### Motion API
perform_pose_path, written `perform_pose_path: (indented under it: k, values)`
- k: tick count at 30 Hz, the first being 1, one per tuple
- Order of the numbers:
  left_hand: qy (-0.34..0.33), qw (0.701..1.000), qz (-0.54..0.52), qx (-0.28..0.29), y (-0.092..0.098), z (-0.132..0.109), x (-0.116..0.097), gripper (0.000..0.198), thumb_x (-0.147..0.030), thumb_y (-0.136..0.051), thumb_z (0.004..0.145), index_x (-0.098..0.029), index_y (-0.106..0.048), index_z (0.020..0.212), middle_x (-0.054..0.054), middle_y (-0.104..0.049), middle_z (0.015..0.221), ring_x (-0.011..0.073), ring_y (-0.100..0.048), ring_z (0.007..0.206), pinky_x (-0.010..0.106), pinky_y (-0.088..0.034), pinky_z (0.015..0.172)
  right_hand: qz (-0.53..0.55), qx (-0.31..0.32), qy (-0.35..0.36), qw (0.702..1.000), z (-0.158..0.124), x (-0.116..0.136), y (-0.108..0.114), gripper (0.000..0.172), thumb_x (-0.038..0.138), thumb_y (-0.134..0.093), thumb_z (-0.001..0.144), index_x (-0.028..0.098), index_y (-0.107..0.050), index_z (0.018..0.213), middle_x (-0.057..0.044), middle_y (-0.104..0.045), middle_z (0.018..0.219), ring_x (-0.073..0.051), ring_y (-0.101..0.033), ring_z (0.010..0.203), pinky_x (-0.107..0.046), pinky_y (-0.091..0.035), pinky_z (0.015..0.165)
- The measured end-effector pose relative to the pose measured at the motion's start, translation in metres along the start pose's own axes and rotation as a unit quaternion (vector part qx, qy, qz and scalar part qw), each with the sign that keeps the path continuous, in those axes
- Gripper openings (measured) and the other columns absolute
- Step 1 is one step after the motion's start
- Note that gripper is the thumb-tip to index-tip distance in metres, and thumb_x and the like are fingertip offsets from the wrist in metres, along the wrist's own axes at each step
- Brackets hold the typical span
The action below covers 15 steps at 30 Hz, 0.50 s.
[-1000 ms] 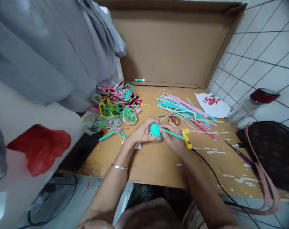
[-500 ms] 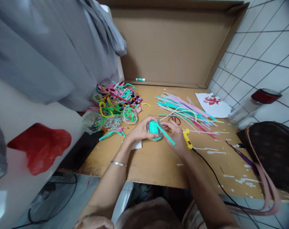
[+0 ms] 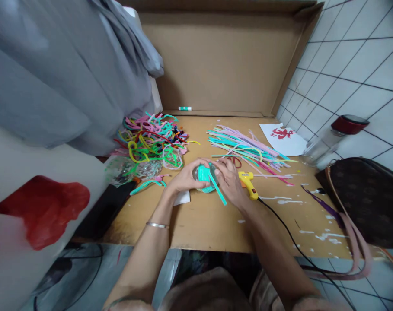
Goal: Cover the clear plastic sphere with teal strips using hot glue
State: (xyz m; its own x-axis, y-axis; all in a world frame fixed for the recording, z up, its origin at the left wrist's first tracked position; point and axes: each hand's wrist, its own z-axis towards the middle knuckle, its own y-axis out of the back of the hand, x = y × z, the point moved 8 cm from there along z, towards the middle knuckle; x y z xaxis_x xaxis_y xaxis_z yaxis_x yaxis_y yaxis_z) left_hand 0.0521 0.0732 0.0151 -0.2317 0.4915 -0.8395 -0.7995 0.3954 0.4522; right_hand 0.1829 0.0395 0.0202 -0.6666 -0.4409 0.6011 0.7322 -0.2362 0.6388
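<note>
My left hand (image 3: pixel 186 177) is wrapped round a clear ball (image 3: pixel 202 176) partly covered in teal pipe cleaner, held just above the wooden table (image 3: pixel 215 220). My right hand (image 3: pixel 228 181) pinches the free teal pipe cleaner (image 3: pixel 218 192) against the ball, its loose end slanting down toward me. A yellow glue gun (image 3: pixel 248 183) lies right of my right hand, its black cord (image 3: pixel 290 233) trailing to the near right.
A tangled heap of coloured pipe cleaners (image 3: pixel 151 138) and clear balls (image 3: pixel 134 168) lies at the left. Straight pipe cleaners (image 3: pixel 248 149) fan out behind my hands. A jar with a red lid (image 3: pixel 332 140), a brown bag (image 3: pixel 361 198) and a cardboard wall (image 3: pixel 222 60) border the table.
The pipe cleaner's free end has swung from pointing right to slanting down toward me as my right hand moved round the ball. The camera shifted slightly.
</note>
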Motion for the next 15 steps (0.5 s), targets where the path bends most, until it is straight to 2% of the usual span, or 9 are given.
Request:
perform_pose_path:
  k: [7,15]
  values:
    - [0.001,1.000,-0.008,0.001,-0.0014,0.0008,-0.0032,0.050,-0.031,-0.076,0.060,-0.018,-0.056,0.104,0.008,-0.054,0.131,0.0252,-0.051,0.121,0.037,-0.039,0.103,0.039,0.017,0.012,0.999,0.0011,-0.0064,-0.0057,0.040,0.038,-0.039,0.091,0.026,-0.059,0.123,-0.010,-0.050,0.124,-0.025,-0.046,0.122,-0.046,-0.039,0.105]
    - [0.001,1.000,-0.022,-0.001,-0.0029,0.0011,-0.0019,0.051,-0.031,-0.076,0.061,-0.019,-0.055,0.105,0.007,-0.056,0.127,0.0244,-0.051,0.121,0.037,-0.039,0.103,0.070,0.013,0.004,0.997,-0.0006,-0.0073,-0.0068,0.039,0.042,-0.043,0.090,0.026,-0.058,0.123,-0.010,-0.050,0.122,-0.024,-0.047,0.120,-0.045,-0.039,0.104]
